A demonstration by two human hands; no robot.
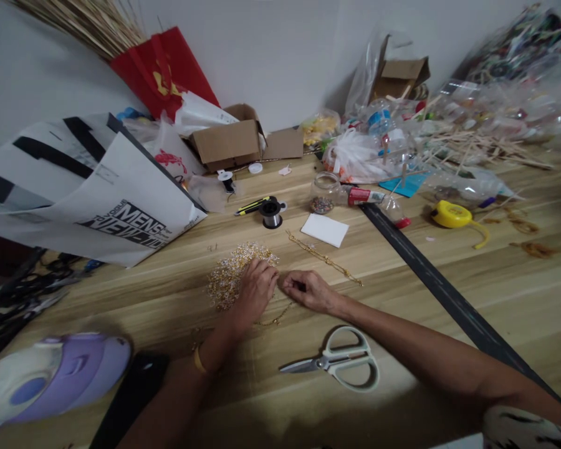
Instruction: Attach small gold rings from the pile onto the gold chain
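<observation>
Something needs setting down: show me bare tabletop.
Bare wood lies right of the black strip, nearer than the yellow tape measure; a smaller patch separates the white paper bag from the bead pile. Crowded: round the left hand and right hand, with scissors and gold chain near, and back right, under sticks.

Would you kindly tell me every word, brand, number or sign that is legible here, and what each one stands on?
"MENS": large dark letters on the white paper bag; the lettering around it is too distorted to read surely.
Too small or blurred to read: the print on the red bottle label, the blue bottle label and the white packet.
The gold mark on the red bag cannot be made out.
</observation>
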